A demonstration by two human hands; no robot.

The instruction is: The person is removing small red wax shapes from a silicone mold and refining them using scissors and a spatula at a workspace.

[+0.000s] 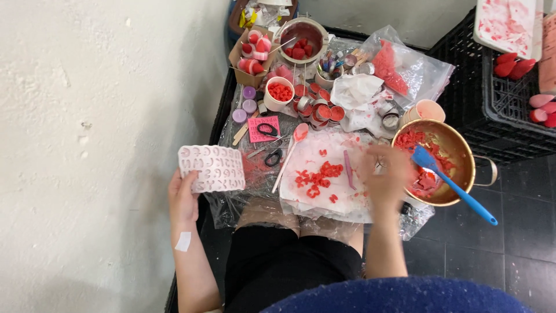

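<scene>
Left hand [184, 200], left-centre of frame: fingers closed around lower edge of pale silicone letter mould [212, 168], held level. Right hand [387, 174], centre-right, motion-blurred; finger state cannot be told; hovers beside brass bowl [463, 152] with blue spatula [452, 184]. Red wax letters [315, 177] on white sheet [347, 200] between. Risk: hasty hand may tip bowl, spilling wax.

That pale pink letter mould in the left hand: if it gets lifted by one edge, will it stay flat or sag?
The pink letter mould looks thin and rubbery, so it would probably droop beyond the left hand, which grips only its lower left corner. It seems light for its size. Its cavities look empty, so little should spill.
</scene>
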